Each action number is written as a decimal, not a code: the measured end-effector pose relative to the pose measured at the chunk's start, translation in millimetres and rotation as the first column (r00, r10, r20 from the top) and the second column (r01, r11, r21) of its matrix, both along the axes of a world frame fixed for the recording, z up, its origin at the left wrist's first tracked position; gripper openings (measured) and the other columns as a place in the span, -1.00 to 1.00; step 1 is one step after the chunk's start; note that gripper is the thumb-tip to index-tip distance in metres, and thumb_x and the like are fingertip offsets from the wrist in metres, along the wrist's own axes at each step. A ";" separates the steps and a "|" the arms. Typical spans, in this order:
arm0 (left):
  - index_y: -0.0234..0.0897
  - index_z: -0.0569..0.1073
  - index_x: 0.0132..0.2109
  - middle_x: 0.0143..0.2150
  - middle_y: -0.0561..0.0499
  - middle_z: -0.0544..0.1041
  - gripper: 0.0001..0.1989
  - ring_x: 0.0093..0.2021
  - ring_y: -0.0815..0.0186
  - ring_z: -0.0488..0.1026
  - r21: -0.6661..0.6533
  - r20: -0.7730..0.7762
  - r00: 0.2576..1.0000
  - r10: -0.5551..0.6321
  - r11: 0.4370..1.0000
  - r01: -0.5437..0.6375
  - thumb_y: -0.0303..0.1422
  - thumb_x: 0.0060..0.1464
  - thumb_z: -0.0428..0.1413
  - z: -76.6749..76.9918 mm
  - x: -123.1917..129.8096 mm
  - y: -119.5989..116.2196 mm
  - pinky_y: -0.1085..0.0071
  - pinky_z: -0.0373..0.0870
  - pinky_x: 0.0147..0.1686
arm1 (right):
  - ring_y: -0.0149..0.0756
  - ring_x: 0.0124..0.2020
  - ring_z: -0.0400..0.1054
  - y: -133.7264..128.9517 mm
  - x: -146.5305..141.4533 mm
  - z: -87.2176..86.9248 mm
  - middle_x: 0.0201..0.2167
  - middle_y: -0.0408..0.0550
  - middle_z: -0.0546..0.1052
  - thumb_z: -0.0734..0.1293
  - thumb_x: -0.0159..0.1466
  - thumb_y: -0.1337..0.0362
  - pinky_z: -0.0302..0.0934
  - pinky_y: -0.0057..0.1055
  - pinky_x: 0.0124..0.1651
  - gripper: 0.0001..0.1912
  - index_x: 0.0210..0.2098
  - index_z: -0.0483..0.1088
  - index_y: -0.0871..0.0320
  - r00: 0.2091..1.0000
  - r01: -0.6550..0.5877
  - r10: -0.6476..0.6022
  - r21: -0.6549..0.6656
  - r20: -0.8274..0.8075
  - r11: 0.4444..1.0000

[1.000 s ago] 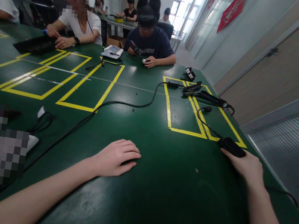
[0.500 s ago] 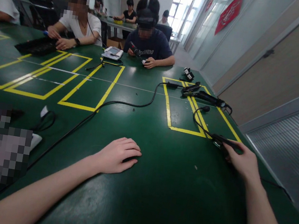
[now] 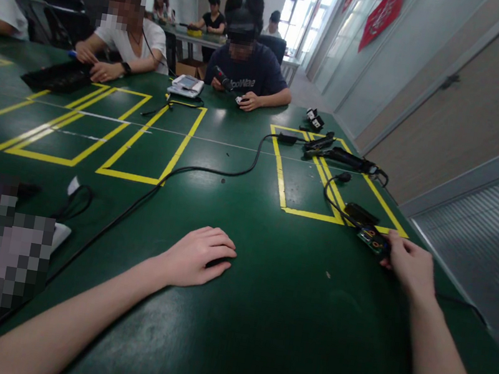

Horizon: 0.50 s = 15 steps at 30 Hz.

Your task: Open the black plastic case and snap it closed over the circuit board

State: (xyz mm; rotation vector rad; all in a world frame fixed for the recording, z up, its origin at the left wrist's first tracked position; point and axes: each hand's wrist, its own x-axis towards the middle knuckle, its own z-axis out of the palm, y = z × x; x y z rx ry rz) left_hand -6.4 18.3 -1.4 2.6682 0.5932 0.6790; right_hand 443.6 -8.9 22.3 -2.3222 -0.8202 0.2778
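My left hand (image 3: 203, 257) lies palm down on the green table, fingers stretched out and slightly apart, holding nothing. At the right, my right hand (image 3: 410, 266) has its fingers closed on the near end of an opened power adapter (image 3: 371, 238), whose circuit board with copper-coloured rings faces up. Just beyond it lies a black casing cover (image 3: 361, 214). From the adapter a short black cord runs to a plug (image 3: 343, 177). My right fingertips are partly hidden.
Yellow tape (image 3: 311, 214) marks boxes on the table (image 3: 256, 327). A long black cable (image 3: 204, 172) crosses it to dark tools (image 3: 342, 158). A co-worker (image 3: 254, 67) opposite holds a tool and a small white part. A black tray (image 3: 56, 75) lies far left.
My right hand has shifted slightly right and down. The black cover that hid the board now lies beyond it, leaving the circuit board exposed. My left hand has stayed put.
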 end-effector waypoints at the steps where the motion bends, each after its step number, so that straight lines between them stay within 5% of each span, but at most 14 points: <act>1: -0.26 0.58 0.01 -0.01 -0.11 0.64 -0.78 0.02 0.18 0.56 0.000 -0.001 1.000 0.000 1.000 0.000 -0.34 0.39 0.07 -0.4 0.0 0.2 0.22 0.49 0.02 | -0.12 -0.58 0.38 -0.3 -2.4 2.0 -0.58 0.02 0.50 0.28 0.27 0.01 0.28 -0.25 -0.45 -0.49 -0.07 0.59 0.31 1.000 0.013 -0.013 0.000 -0.025 1.000; 7: -0.26 0.58 0.00 -0.01 -0.10 0.64 -0.80 0.02 0.18 0.55 0.009 -0.004 1.000 -0.002 1.000 0.002 -0.34 0.39 0.08 -2.5 -0.1 0.4 0.24 0.47 0.02 | -0.11 -0.30 0.38 -1.3 -0.4 1.9 -0.18 0.15 0.54 0.45 0.07 0.02 0.27 -0.20 -0.20 -0.61 -0.24 0.55 0.19 0.952 -0.198 0.193 0.000 0.236 0.980; 15: -0.25 0.58 -0.01 -0.01 -0.10 0.64 -0.80 0.02 0.19 0.56 0.008 -0.002 1.000 0.001 1.000 -0.001 -0.34 0.39 0.07 -0.7 0.3 -0.1 0.25 0.47 0.02 | -0.15 -0.32 0.36 -4.0 3.5 -4.1 -0.23 0.08 0.53 0.45 0.05 -0.01 0.27 -0.20 -0.22 -0.59 -0.26 0.56 0.18 0.896 -0.358 0.337 0.022 0.288 0.934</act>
